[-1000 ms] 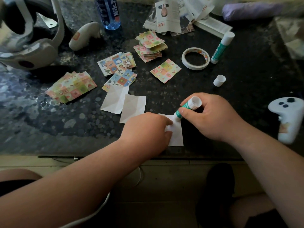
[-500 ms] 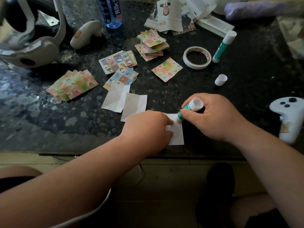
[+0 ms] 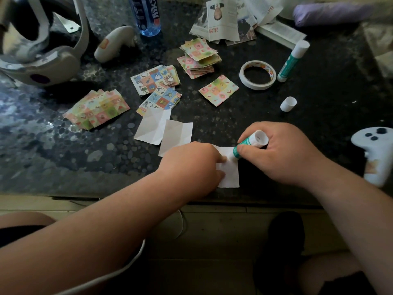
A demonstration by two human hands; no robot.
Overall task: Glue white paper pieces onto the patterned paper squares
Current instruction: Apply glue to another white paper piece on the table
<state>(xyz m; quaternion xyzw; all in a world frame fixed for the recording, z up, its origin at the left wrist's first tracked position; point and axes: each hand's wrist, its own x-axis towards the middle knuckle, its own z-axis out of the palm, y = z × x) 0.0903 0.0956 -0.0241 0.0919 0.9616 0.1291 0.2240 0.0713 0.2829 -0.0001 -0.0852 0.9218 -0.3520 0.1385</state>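
Head view: the left hand (image 3: 191, 165) presses its fingertips on a small white paper square (image 3: 230, 175) near the front edge of the dark speckled surface (image 3: 319, 107), probably to stop it sliding. The right hand (image 3: 282, 154) pinches a green-and-white glue stick (image 3: 248, 142), tip down on the paper's top edge.

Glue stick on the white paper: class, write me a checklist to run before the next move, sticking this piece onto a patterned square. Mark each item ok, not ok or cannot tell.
1. Left hand presses the white paper piece down: ok.
2. Right hand grips the glue stick, tip on the paper: ok.
3. Glue spread over the whole piece: cannot tell.
4. A single patterned square lies free to take: ok.
5. Loose cap lies in sight for recapping: ok.
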